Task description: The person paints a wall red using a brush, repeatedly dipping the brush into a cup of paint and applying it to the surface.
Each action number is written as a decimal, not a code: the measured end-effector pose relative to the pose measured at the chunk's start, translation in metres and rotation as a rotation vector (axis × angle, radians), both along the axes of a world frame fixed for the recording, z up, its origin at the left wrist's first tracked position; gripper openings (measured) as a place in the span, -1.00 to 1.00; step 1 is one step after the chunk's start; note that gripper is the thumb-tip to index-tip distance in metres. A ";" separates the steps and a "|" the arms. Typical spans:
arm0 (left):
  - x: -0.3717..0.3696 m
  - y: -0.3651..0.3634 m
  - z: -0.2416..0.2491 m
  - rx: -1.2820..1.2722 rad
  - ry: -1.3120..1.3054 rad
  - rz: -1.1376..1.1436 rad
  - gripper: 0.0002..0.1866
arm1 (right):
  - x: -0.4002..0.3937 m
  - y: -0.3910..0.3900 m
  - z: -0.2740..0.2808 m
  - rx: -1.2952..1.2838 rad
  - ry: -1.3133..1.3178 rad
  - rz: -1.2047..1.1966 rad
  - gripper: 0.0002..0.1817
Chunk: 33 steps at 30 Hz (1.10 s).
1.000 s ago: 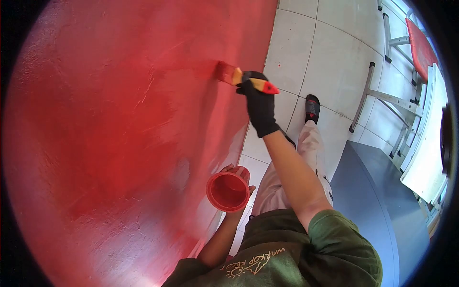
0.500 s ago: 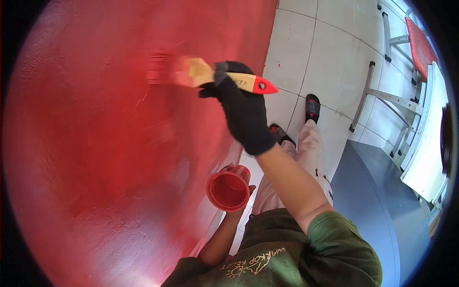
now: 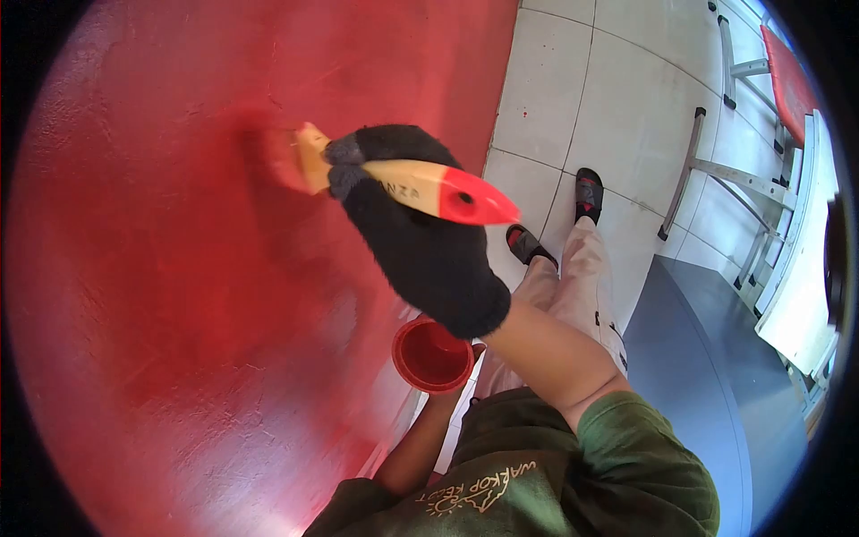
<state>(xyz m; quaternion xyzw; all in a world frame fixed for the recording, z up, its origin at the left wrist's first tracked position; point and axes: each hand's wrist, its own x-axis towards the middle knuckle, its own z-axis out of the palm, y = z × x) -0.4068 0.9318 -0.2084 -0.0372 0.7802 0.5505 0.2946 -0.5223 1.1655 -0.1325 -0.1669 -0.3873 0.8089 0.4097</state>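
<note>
My right hand (image 3: 425,246), in a black knitted glove, is closed round a paintbrush (image 3: 416,190) with a wooden handle and a red tip. The brush's bristle end is blurred and lies at the red wall (image 3: 215,322). Lower down, my left hand (image 3: 480,350) holds a red plastic cup (image 3: 403,371), its mouth facing up toward me. Red paint coats the inside of the cup. Most of the left hand is hidden behind the cup and the gloved hand.
White floor tiles (image 3: 537,89) run along the wall's foot, with small red spots. My feet in dark sandals (image 3: 588,192) stand there. To the right are a grey panel (image 3: 680,358), a metal-framed folding chair or ladder (image 3: 738,174) and a red seat (image 3: 787,85).
The right hand has moved down and closer with the paintbrush, and the handle has tilted. It now covers part of the cup and left hand. The cup has barely shifted.
</note>
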 end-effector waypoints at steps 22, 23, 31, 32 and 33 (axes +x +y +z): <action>-0.020 0.025 0.013 -0.006 0.404 -0.277 -0.15 | 0.004 -0.014 -0.096 -0.264 -0.218 -0.009 -0.80; -0.021 0.025 0.015 -0.006 0.406 -0.275 -0.15 | 0.006 -0.014 -0.090 -0.257 -0.166 -0.035 -0.80; -0.019 0.026 0.017 -0.003 0.440 -0.282 -0.15 | -0.005 -0.016 -0.129 -0.282 -0.342 -0.058 -0.80; -0.017 0.022 0.018 -0.013 0.438 -0.280 -0.15 | -0.006 -0.019 -0.116 -0.228 -0.284 -0.059 -0.81; -0.016 0.020 0.016 -0.032 0.440 -0.303 -0.14 | -0.008 -0.021 -0.098 -0.233 -0.284 -0.055 -0.81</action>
